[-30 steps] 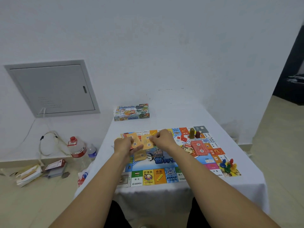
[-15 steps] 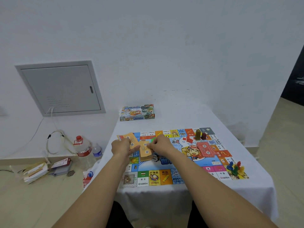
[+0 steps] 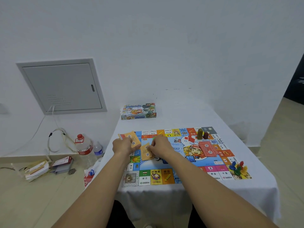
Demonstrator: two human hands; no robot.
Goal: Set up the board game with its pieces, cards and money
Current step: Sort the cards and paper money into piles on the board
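The colourful game board point(image 3: 218, 162) lies flat on the white-clothed table point(image 3: 256, 191). My left hand point(image 3: 122, 145) holds a fan of orange money notes point(image 3: 131, 137) over the board's left side. My right hand point(image 3: 160, 146) pinches a single orange note point(image 3: 146, 152) just right of the fan, low over the board. A stack of red cards point(image 3: 208, 148) lies near the board's middle right. Tall gold and dark red pieces point(image 3: 202, 134) stand at the far right corner. Several coloured pawns point(image 3: 238, 167) cluster at the near right corner. A die point(image 3: 176, 139) sits beyond my right hand.
The game box point(image 3: 139, 111) stands at the table's far left edge by the wall. On the floor to the left are a large water bottle point(image 3: 83, 148), a small bottle point(image 3: 98, 150), cables and some boxes point(image 3: 37, 171). A grey wall panel point(image 3: 62, 87) is at left.
My right hand has drawn an orange note off the fan and lowered it toward the board. The camera view has shifted slightly; my left hand keeps the remaining notes.
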